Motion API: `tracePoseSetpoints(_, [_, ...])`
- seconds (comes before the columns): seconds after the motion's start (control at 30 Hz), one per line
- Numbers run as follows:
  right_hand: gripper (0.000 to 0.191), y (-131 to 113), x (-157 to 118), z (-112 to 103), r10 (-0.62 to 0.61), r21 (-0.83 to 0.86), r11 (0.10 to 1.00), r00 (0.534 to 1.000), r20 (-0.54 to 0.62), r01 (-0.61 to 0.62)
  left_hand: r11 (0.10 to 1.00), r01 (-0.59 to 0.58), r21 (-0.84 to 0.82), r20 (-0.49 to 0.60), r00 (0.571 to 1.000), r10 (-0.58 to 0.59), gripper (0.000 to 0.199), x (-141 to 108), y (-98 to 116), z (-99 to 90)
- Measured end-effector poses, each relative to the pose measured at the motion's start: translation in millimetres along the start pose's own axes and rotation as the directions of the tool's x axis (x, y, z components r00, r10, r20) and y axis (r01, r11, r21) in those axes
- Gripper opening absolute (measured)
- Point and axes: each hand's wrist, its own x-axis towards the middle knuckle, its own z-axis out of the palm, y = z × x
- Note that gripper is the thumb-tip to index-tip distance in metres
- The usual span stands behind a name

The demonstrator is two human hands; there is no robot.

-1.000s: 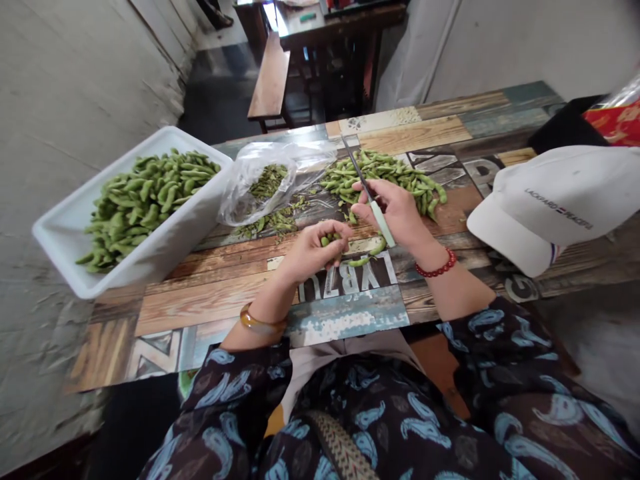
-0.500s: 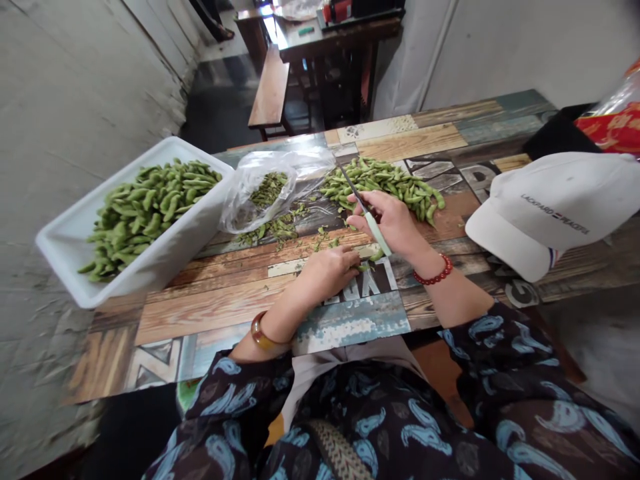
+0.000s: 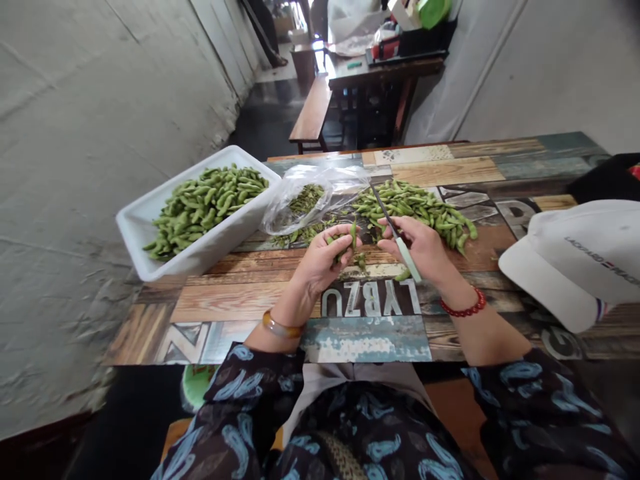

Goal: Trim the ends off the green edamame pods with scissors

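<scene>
My left hand (image 3: 320,260) is raised above the table, its fingers closed around green soybean pods; one pod (image 3: 354,235) stands upright at the fingertips. To its right, my right hand (image 3: 424,248) grips a knife (image 3: 409,259) with a pale green handle, the narrow dark blade pointing away to the upper left. Beyond the right hand lies a heap of soybean pods (image 3: 425,207), partly covered by the hand and blade. A single pod (image 3: 403,275) rests on the table below the knife handle. Small green trimmings (image 3: 361,261) are scattered between the hands.
A white tub (image 3: 220,243) filled with pods stands at the left by the wall. Next to it, a clear plastic bag (image 3: 273,213) holds trimmings (image 3: 306,199). A white cap (image 3: 580,257) lies on the right of the patterned table (image 3: 240,297). A bench (image 3: 313,113) stands beyond.
My left hand has lifted from the table with pods in its fingers, its palm side turned up. The right hand still holds the knife. The whole view has shifted.
</scene>
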Motion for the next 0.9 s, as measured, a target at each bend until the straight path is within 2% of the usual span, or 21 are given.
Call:
tracePoseSetpoints(0.33, [0.048, 0, -3, 4, -0.081, -0.027, 0.996, 0.986, 0.148, 0.086, 0.995, -0.096, 0.016, -0.098, 0.990, 0.097, 0.038, 1, 4, -3.9])
tracePoseSetpoints(0.67, [0.055, -1, -6, 11, -0.143, -0.027, 0.988, 0.969, 0.202, 0.152, 0.934, -0.181, 0.307, -0.111, 0.968, 0.225, 0.028, 0, -6, 0.6])
tracePoseSetpoints(0.9, [0.053, -4, -6, 13, -0.127, -0.031, 0.990, 0.973, 0.192, 0.135, 0.892, -0.204, 0.403, -0.121, 0.955, 0.272, 0.025, 0, -6, -0.3])
